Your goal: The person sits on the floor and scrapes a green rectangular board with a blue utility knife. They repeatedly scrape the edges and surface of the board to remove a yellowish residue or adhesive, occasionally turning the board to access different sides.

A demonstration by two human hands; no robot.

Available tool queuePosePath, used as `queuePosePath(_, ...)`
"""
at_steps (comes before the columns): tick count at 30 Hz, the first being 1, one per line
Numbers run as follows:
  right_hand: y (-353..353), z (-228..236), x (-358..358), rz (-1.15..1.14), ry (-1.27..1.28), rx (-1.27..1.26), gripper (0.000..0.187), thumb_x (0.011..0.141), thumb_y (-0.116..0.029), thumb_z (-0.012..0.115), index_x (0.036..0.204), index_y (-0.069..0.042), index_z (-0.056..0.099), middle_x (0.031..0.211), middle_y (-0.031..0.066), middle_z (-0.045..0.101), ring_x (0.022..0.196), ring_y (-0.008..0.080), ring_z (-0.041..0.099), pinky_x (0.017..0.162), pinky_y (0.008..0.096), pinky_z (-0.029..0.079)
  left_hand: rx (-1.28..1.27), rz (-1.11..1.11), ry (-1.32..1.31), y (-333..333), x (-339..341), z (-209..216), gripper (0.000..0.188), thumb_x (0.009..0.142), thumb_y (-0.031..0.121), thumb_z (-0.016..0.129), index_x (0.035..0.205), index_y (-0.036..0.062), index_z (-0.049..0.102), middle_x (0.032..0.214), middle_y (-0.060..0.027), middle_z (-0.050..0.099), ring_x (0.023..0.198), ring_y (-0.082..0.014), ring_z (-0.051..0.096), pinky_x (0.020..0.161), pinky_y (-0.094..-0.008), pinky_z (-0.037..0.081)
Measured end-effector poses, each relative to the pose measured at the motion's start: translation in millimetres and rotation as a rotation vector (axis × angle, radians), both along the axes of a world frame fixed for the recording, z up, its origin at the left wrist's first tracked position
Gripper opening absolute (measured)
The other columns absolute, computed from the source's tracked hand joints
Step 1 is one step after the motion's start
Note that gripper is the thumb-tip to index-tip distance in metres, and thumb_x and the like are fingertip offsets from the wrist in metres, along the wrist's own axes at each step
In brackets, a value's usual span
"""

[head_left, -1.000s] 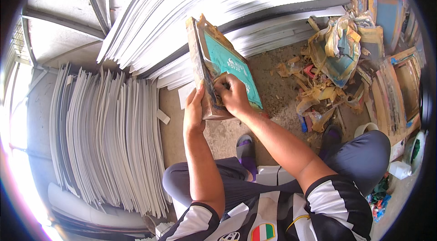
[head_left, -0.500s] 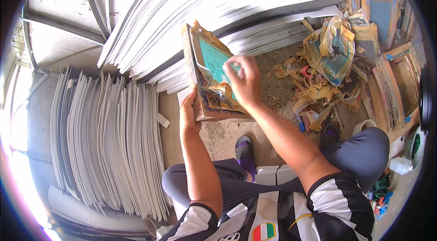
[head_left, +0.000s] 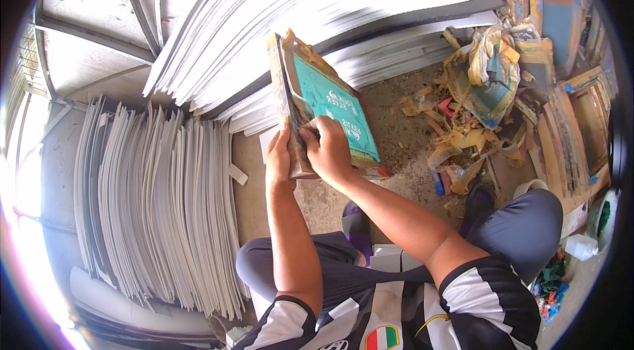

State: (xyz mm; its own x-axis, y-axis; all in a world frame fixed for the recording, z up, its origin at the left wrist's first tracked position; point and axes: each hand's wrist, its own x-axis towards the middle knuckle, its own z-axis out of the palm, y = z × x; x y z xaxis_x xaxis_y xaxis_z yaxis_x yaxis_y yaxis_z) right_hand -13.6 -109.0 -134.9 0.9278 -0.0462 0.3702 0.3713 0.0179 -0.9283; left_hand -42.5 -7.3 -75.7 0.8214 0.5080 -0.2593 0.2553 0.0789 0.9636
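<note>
Head view: we see the left hand (head_left: 278,157) grasping the wooden frame (head_left: 278,79), the right hand (head_left: 329,150) clenched at its inner edge — teal mesh (head_left: 322,84) just beyond those fingers. We judge this border-picking — the next pull calls for steady support.

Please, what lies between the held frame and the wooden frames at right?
In the head view, a heap of torn, yellowish-brown scraps lies on the floor between the held frame and wooden frames.

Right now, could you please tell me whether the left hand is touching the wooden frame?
Touching: the head view shows the left hand set against the lower left side of the wooden frame, with no gap between them.
</note>
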Motion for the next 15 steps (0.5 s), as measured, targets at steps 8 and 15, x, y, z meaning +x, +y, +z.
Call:
queuePosePath(8,5,-2,20,0.134,0.383,0.038,0.021,0.101,-0.016,0.062,0.094,0.004,0.063,0.090,0.0276,0.069,0.091,0.0441,0.068,0.077,0.0483,0.051,0.024,-0.094,-0.028,-10,1,4,0.045,0.108,0.034,0.055,0.132,-0.0032,0.062,0.117,-0.0107,0.071,0.101,-0.0172,0.069,0.086,-0.0317,0.055)
queuePosePath(15,-4,-25,36,0.163,0.445,0.053,0.022,0.099,-0.018,0.063,0.100,0.004,0.067,0.095,0.0261,0.070,0.093,0.0454,0.068,0.081,0.0501,0.051,-0.003,-0.038,-0.035,-9,-1,3,0.044,0.108,0.033,0.056,0.132,-0.0037,0.061,0.117,-0.0107,0.070,0.100,-0.0173,0.069,0.086,-0.0322,0.055)
